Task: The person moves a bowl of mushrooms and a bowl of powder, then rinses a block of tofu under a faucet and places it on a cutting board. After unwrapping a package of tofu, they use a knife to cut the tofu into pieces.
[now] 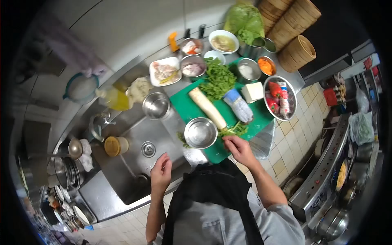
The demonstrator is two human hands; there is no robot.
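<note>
My left hand (pixel 161 171) hangs over the front of the sink (pixel 130 139), holding nothing, its fingers loosely stretched. Curled fingers close my right hand (pixel 241 152) at the near edge of the green cutting board (pixel 261 124); I cannot make out whether anything is in them. Just beyond its fingertips lie cut green stems (pixel 236 130). A shiny steel bowl (pixel 201 133) sits between my hands on the board's left edge. Behind it rests a long white radish (pixel 207 108), beside leafy greens (pixel 218 79), a pair of grey-blue gloves (pixel 238 106) and a white block (pixel 252 92).
Another steel bowl (pixel 156 105) stands by the sink, near the faucet (pixel 98 126) and a yellow-lidded container (pixel 116 146). Along the back are a tray of meat (pixel 164 71), a soup bowl (pixel 223 42) and bamboo steamers (pixel 297 54). A colander (pixel 268 107) holds red peppers. A stove (pixel 316 179) lies right.
</note>
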